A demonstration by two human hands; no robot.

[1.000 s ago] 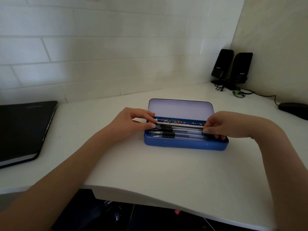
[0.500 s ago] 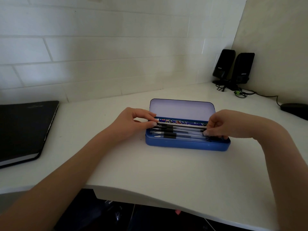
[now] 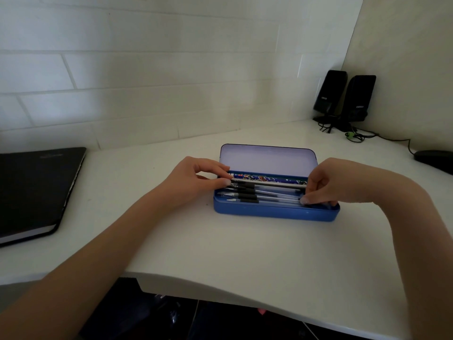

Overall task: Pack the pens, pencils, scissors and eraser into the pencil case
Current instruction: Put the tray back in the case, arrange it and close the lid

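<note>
**Settling the last long piece into the tin**

Lowering a slim silver-grey pencil (image 3: 269, 184) further into the open blue metal pencil case (image 3: 274, 212) than a second ago; ends pinched from both sides then as now, only the shaft sits a touch deeper against the row of clear-barrelled pens with black grips (image 3: 247, 196). Judged from this: packing nearly finished, long items in and lying parallel, lid (image 3: 267, 158) up at 12 o'clock of the tray. Scissors and eraser not made out; possibly under the pens or hidden by the right hand, cannot tell.

Left hand (image 3: 193, 182), at 9 o'clock of the case: narrowly closed, thumb and forefinger pinching the pencil's near end, other fingers curled loosely above. Right hand (image 3: 328, 182), at 3 o'clock: curled down over the tray's end, fingertips (image 3: 306, 200) pressing on the pen ends and the pencil's far end; exact grip partly hidden.

Case resting mid white tabletop (image 3: 245, 253); black closed notebook (image 3: 31, 190) well apart at 9 o'clock, two black speakers (image 3: 345, 96) far off at 1 o'clock.
</note>
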